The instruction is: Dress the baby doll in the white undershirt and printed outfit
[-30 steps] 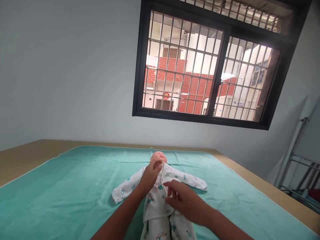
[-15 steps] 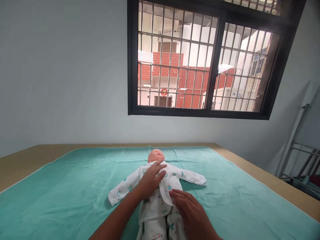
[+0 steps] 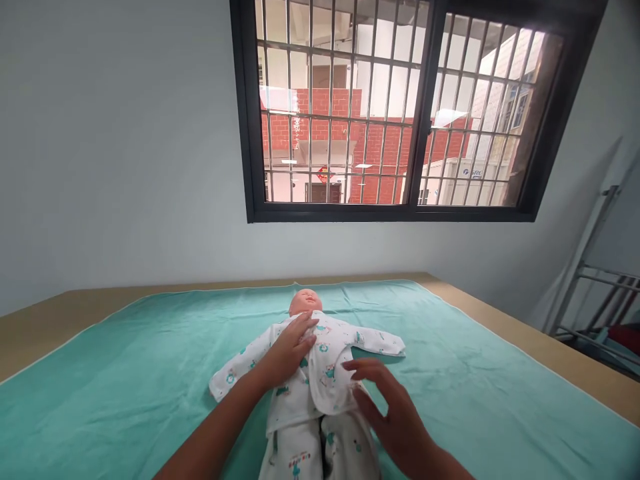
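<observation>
Head view: the left hand (image 3: 287, 350) lies flat on the chest of the doll (image 3: 304, 303), fingers mostly together and thumb apart; its light weight probably keeps the overlapped front of the top (image 3: 325, 373) flat. At about four o'clock from it, the right hand (image 3: 393, 407) is spread, thumb and forefinger arched apart near the top's lower side edge. Nothing looks pinched; whether those fingertips touch the fabric, I cannot tell.

The doll lies face up, head at twelve o'clock, sleeves out toward three and between eight and nine, which leaves the front easy to reach. Below the top's hem, its trousers (image 3: 350, 443) run toward six. Under it, a green cloth (image 3: 150, 373) covers much of the counter (image 3: 540, 353), likely as a soft, clean layer.

Farther out, a barred window (image 3: 340, 212) sits between twelve and one, and a metal rack (image 3: 570, 300) stands toward two.
</observation>
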Demonstrator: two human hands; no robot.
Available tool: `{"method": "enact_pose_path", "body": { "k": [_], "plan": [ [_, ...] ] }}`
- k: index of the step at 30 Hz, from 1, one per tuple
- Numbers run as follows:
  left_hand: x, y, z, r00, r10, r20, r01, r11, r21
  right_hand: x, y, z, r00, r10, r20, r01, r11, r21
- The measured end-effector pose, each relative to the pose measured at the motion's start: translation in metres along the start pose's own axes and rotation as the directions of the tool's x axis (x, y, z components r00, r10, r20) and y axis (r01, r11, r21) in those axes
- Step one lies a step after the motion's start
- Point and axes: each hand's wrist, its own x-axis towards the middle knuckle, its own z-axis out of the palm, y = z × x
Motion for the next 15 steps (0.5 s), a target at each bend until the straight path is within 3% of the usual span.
{"method": "enact_pose_path", "body": {
  "k": [1,3,6,11,15],
  "plan": [
    [0.000,0.000,-0.001,0.999,-0.003,-0.053,0.001,0.999,-0.038,0.000,0.004,-0.002,0.994,0.113,0.008,-0.113,0.994,-0.001],
    [-0.007,0.000,-0.003,0.984,0.007,-0.176,-0.019,0.998,-0.067,0.000,0.013,-0.007,0.952,0.262,0.156,-0.258,0.965,-0.042],
    [-0.037,0.004,-0.008,0.959,-0.001,-0.284,-0.006,1.000,-0.023,0.001,0.023,-0.018,0.856,0.340,0.390,-0.321,0.940,-0.114],
    [-0.110,0.021,-0.011,0.987,0.077,-0.141,-0.069,0.996,0.062,0.003,0.020,-0.035,0.799,0.332,0.501,-0.314,0.941,-0.122],
    [-0.130,0.027,-0.002,0.988,0.070,-0.141,-0.048,0.987,0.155,0.003,0.010,-0.037,0.801,0.289,0.525,-0.269,0.956,-0.116]
  ]
}}
